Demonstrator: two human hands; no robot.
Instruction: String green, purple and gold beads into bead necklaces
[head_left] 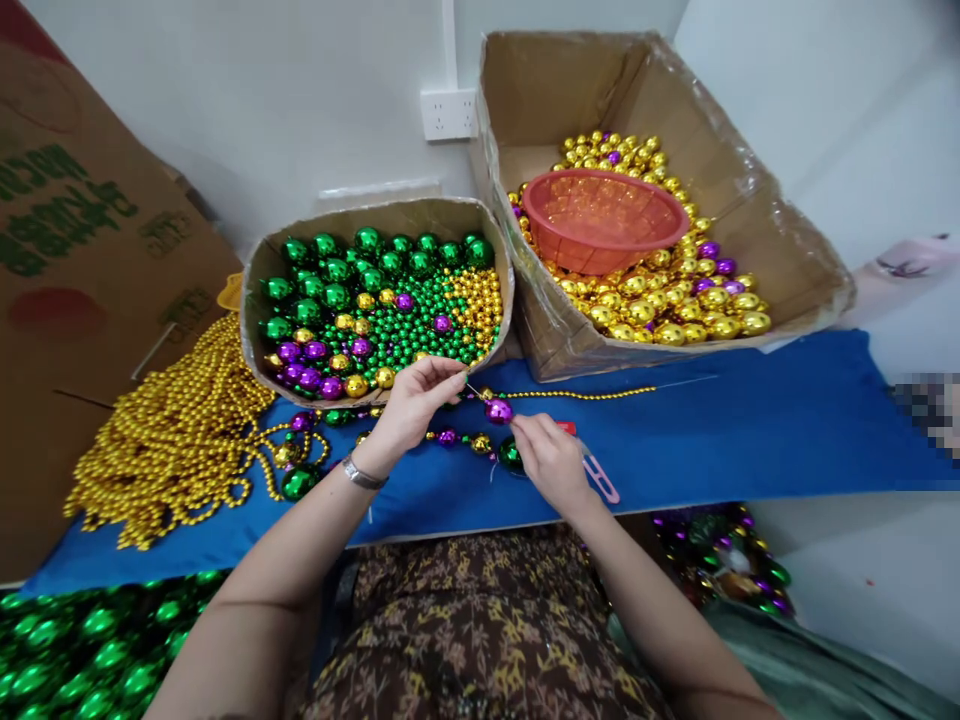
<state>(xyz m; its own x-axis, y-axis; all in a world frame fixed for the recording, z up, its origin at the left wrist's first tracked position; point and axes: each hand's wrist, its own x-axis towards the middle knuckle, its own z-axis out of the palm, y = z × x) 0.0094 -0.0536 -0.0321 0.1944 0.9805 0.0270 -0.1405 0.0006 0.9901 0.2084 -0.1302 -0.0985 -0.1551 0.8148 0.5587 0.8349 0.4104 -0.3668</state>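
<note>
My left hand (415, 402), wearing a wristwatch (364, 474), pinches a thin thread or needle near the front of the bead box. Between my hands a shiny purple bead (498, 411) sits at the thread's lower end, beside a small gold bead. The fingertips of my right hand (551, 458) close on the right side of this purple bead. Below lies a strung garland with a gold bead (480, 442), a small purple bead (448, 437) and a large green bead (511, 454), the last partly covered by my right hand.
A low cardboard box (251, 330) holds green, purple and gold beads. Right of it, a larger box (787, 240) holds gold beads and a red basket (607, 250). Gold bead strands (172, 430) heap at left. A pink-handled tool (602, 480) lies on the blue cloth (750, 430).
</note>
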